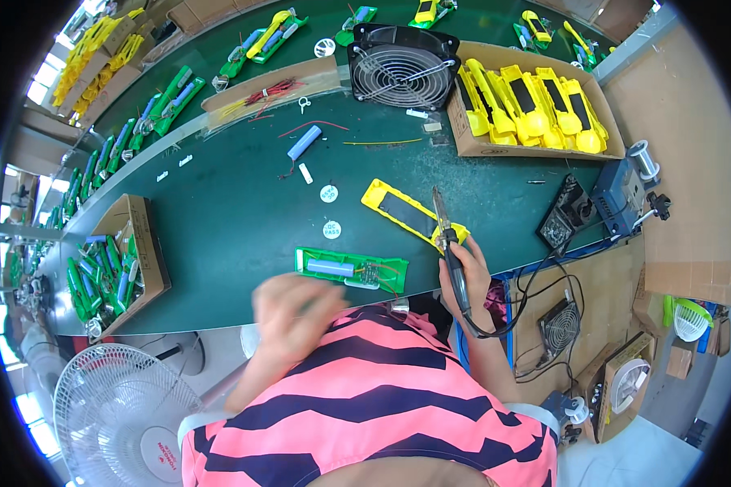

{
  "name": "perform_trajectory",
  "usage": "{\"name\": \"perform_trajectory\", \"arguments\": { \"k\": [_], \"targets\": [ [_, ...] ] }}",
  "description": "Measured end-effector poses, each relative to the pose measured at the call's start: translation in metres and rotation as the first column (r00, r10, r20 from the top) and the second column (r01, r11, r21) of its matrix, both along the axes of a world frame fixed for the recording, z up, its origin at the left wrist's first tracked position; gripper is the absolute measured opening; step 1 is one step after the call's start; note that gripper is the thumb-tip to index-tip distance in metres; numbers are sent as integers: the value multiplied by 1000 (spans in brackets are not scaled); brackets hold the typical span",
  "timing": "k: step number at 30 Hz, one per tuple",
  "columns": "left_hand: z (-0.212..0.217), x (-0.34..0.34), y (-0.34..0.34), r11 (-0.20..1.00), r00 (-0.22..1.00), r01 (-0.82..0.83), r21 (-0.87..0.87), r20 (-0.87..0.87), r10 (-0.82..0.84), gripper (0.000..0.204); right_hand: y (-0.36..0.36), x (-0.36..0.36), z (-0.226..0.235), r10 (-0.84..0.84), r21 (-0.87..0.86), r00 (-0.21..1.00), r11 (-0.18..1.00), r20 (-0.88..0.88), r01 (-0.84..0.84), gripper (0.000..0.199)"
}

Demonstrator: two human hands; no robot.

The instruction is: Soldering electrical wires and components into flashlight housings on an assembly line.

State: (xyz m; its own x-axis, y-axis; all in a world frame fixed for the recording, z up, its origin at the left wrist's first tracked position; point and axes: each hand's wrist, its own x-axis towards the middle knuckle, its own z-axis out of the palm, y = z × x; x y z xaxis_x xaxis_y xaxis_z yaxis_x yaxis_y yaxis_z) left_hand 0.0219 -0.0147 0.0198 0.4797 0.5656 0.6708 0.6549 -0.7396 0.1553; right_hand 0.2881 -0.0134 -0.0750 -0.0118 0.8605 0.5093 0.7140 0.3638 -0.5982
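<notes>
Firmly right hand (463, 272) grip around slim soldering iron (447, 235); blurred left hand (292, 312), grip unclear, near green tray (351, 269).

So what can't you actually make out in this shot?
- Head view: the left hand is motion-blurred, so its grip cannot be told.
- The tiny parts on the green rectangular battery tray are too small.
- The black soldering iron in the right hand: its tip contact is unclear.
</notes>
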Motion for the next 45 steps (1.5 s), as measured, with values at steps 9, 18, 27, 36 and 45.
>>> {"name": "perform_trajectory", "arguments": {
  "k": [9, 18, 27, 36, 45],
  "targets": [
    [-39, 57, 55, 875, 956, 255, -410, -31, -293, 10, 8, -2, 7, -51, -22, 998, 999, -33, 50, 39],
    [-45, 27, 52, 574, 510, 329, -750, 653, 560, 12, 13, -12, 18, 226, -190, 936, 940, -270, -282, 37],
    [-38, 0, 87, 876, 986, -101, -472, -167, 24, 5, 18, -25, 26, 195, -58, 956, 976, -219, -212, 24],
    [-44, -1, 92, 811, 962, -93, -578, -261, -75, 4, 37, -54, 20, -250, -469, 512, 806, -822, -360, 14],
    [-51, 2, 95, 811, 949, -134, -569, -309, -59, 6, 42, -58, 15, -262, -481, 510, 798, -819, -364, 13]
  ]
}}
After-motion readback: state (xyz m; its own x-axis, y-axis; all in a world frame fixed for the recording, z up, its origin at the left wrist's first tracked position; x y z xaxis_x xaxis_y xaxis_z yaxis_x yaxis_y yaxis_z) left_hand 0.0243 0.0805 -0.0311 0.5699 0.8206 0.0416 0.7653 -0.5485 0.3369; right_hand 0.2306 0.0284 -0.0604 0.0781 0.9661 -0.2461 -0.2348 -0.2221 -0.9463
